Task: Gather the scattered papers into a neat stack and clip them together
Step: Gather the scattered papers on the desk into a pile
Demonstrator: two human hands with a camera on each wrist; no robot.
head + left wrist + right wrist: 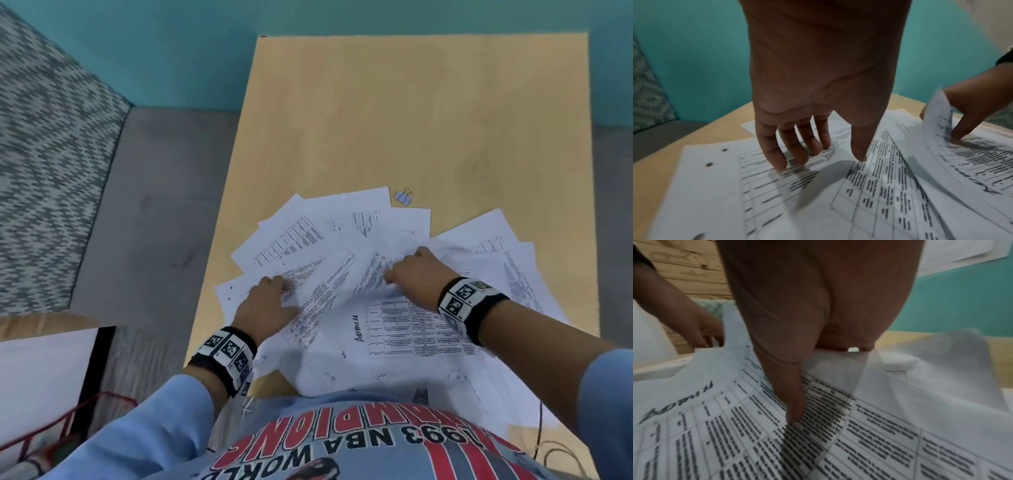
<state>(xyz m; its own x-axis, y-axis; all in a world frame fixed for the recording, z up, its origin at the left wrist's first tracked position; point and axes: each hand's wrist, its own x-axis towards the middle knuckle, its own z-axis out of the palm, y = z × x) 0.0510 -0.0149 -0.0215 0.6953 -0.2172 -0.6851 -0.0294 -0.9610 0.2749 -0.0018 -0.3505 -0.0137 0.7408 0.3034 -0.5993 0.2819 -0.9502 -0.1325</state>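
Note:
Several printed white papers [394, 329] lie fanned and overlapping on the near half of a light wooden table [411, 102]. My left hand [270, 301] rests on the left sheets, and the left wrist view shows its straight fingers [822, 142] touching the print. My right hand [416, 270] is at the middle of the spread. In the right wrist view its thumb [789, 378] presses on a table-printed sheet [838, 426] while the fingers curl behind the lifted edge, pinching it. A small lilac binder clip [403, 197] lies on bare wood just beyond the papers.
The far half of the table is bare wood. A patterned grey cushion [44, 154] stands off to the left over grey floor [164, 212]. A red wire basket [51, 435] and a white surface [41, 370] sit at the lower left. Some sheets overhang the table's near edge.

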